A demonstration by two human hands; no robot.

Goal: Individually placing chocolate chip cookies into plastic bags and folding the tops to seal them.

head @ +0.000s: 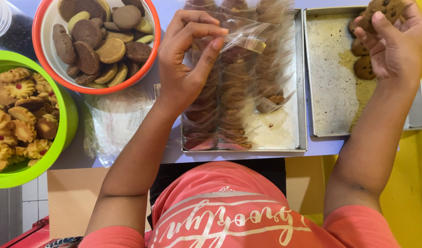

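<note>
While bag (247, 39) pinched, cookie bowls (52, 18) beside

One head-worn camera looks steeply down (close in) over the person's own torso onto the table (128, 154).

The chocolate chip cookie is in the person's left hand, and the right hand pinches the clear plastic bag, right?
Not quite: the hands are swapped. The head view shows the chocolate chip cookie in the right hand, while the left hand pinches the clear plastic bag.
</note>
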